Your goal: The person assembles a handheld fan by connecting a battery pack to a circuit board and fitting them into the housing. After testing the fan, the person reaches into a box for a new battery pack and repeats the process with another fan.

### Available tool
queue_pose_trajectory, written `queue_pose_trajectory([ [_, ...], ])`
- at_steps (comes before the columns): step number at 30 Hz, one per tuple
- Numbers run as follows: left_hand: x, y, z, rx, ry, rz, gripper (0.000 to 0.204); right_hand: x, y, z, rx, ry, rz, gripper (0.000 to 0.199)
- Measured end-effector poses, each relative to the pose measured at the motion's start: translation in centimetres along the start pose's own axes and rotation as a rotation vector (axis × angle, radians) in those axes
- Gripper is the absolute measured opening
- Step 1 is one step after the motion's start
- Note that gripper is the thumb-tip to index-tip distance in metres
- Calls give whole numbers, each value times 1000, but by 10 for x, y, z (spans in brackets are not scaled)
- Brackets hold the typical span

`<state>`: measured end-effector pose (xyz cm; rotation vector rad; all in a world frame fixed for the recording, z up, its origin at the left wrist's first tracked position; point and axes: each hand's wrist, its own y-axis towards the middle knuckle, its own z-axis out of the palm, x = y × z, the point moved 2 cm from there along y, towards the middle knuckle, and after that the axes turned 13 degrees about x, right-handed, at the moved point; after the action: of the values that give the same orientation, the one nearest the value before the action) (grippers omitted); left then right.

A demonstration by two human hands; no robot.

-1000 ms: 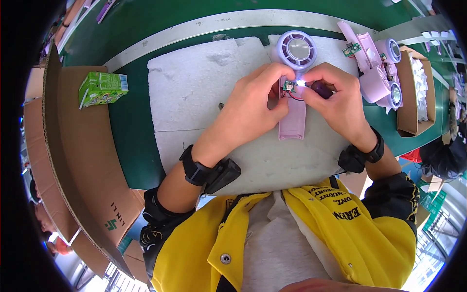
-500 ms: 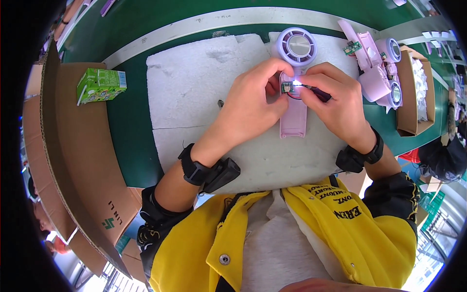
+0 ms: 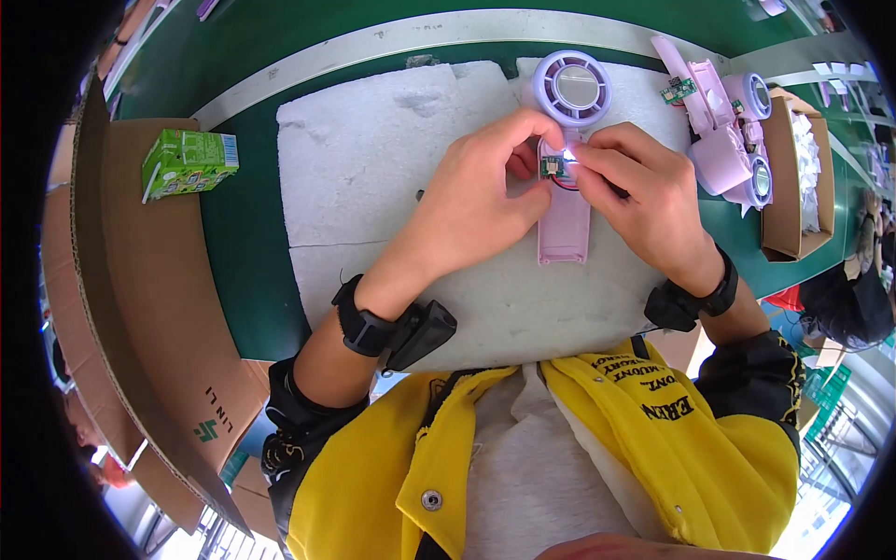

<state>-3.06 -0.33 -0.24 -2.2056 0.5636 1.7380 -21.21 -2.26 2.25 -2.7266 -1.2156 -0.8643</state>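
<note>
Hand fan (image 3: 571, 87) lies on the white foam pad (image 3: 373, 140) atop the green bench (image 3: 245, 289), right of the pad's middle, round end at the far edge, open pink handle (image 3: 564, 229) running toward the near edge. A small circuit board (image 3: 551, 169) sits in the handle's upper part, with a red wire (image 3: 566, 186) curving just beside it and a white light (image 3: 570, 157) glowing at its right.

Left hand (image 3: 485, 182): thumb and forefinger apart, either side of the board; whether they clamp the handle cannot be told. Right hand (image 3: 644, 187): thumb and forefinger close together by the light; glare and fingers hide anything held, so its grip cannot be told.

Judgement on method: the handle should bear flat on the pad, steadied by the left hand, leaving the right for light pressure only. The board is best touched at its edges. The wire looks thin and should lie slack, clear of the handle's rim.

Other fan parts (image 3: 719, 166) lie toward the bench's right edge, beside a cardboard box (image 3: 782, 219).
</note>
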Motion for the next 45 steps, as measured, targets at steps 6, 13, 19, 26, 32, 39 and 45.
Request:
queue_pose_trajectory([
  [6,-2,0,-1,13,-65,-24,27,0,0,0,-2,1,-14,14],
  [13,-7,0,-3,25,-37,-64,33,-4,5,-1,-78,28,-24,20],
  [19,-9,3,-5,109,43,-108,40,-4,5,-2,-16,163,84,30],
  [26,-5,2,-1,-6,24,-28,36,-5,2,-22,323,441,177,52],
  [32,-8,-1,-9,-64,-17,-51,36,-13,-2,-23,294,356,93,56],
  [39,-5,-1,-12,-118,-30,-42,35,-14,-5,-34,250,9,61,33],
  [45,-6,-4,-10,-134,-27,-63,35,0,-11,-30,197,-105,34,14],
])
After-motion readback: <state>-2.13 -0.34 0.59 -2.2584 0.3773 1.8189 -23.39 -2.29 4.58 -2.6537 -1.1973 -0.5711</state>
